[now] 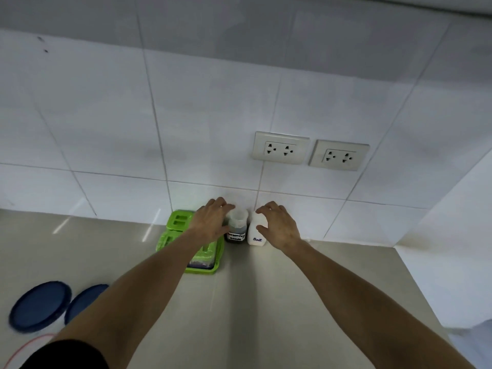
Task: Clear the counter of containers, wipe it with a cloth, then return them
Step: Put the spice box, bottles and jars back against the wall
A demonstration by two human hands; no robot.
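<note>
Reaching to the wall, the left hand [211, 222] curls its fingers round the seasoning jar [237, 226]; the right hand [278, 226] grasps the salt bottle [257, 233], likely both being lifted or set together.

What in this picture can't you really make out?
- Sauce jar: label too small and blurred; left hand covers its side.
- Green box: left forearm crosses it, contents unclear.
- Blue lids: blurred; whatever is beneath is hidden.
- Salt bottle: right hand hides its right side.

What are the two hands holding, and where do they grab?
The left hand grips the dark sauce bottle near its top; the right hand grips the Salt bottle around its side.
</note>
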